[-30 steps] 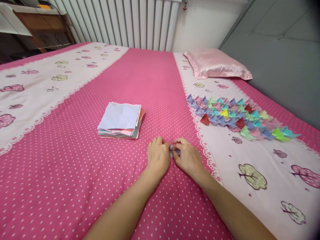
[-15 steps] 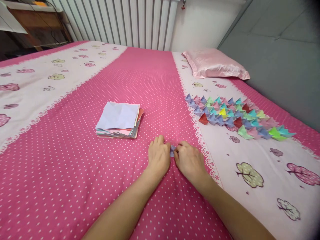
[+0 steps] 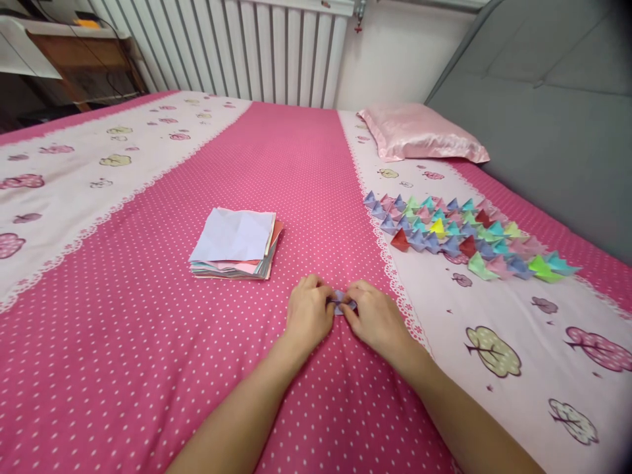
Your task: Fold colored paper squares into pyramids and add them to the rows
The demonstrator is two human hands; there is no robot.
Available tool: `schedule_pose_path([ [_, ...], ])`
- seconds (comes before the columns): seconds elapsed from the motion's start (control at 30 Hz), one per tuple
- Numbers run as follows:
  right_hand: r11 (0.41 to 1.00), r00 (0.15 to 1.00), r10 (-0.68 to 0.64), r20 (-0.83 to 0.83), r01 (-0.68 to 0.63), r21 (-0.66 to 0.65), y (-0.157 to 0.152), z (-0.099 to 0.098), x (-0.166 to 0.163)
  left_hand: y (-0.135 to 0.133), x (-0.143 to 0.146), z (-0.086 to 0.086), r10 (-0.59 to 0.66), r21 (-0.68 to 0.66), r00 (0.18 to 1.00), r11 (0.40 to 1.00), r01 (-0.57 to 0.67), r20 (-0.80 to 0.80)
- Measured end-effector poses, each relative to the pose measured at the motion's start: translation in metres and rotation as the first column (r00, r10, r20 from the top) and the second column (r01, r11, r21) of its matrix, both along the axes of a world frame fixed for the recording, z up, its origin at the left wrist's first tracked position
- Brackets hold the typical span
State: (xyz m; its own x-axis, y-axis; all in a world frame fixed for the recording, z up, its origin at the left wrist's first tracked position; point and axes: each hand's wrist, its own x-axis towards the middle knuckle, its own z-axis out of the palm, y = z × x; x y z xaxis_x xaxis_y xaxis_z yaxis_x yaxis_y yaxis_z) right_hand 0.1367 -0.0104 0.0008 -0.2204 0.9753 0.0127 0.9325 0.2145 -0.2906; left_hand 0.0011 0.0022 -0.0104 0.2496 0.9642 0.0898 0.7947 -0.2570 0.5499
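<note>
A small folded piece of purple paper (image 3: 338, 303) lies low over the pink dotted bedspread, pinched between both hands. My left hand (image 3: 310, 308) grips its left side, thumb and fingers together. On the right side, my right hand (image 3: 372, 313) holds it with thumb and fingertips. Much of the paper hides behind the fingers, so its exact folded shape cannot be made out. Ahead and to the left sits a stack of square paper sheets (image 3: 234, 236), a pale lavender one on top. Several rows of small folded paper boats (image 3: 451, 227) in many colours stand to the right.
The pink and white bedspread (image 3: 148, 316) spreads under everything. A pink satin pillow (image 3: 422, 131) rests at the far right by the grey headboard (image 3: 557, 112). A white radiator (image 3: 276, 52) stands beyond the bed, and a wooden desk (image 3: 83, 59) at the far left.
The fingers have shifted on the purple paper; both thumbs now show on it and more of it is visible. The whole view has tilted slightly upward.
</note>
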Motion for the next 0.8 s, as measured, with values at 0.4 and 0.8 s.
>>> schedule_pose_path([
  [0.4, 0.994, 0.940, 0.099, -0.327, -0.112, -0.021, 0.007, 0.010, 0.025, 0.015, -0.014, 0.007, 0.403, -0.415, 0.523, 0.904, -0.102, 0.751],
  [0.8, 0.958, 0.947, -0.204, -0.249, 0.245, 0.147, 0.006, 0.037, 0.074, 0.027, -0.020, -0.001, 0.410, -0.440, 0.581, 0.893, -0.097, 0.704],
])
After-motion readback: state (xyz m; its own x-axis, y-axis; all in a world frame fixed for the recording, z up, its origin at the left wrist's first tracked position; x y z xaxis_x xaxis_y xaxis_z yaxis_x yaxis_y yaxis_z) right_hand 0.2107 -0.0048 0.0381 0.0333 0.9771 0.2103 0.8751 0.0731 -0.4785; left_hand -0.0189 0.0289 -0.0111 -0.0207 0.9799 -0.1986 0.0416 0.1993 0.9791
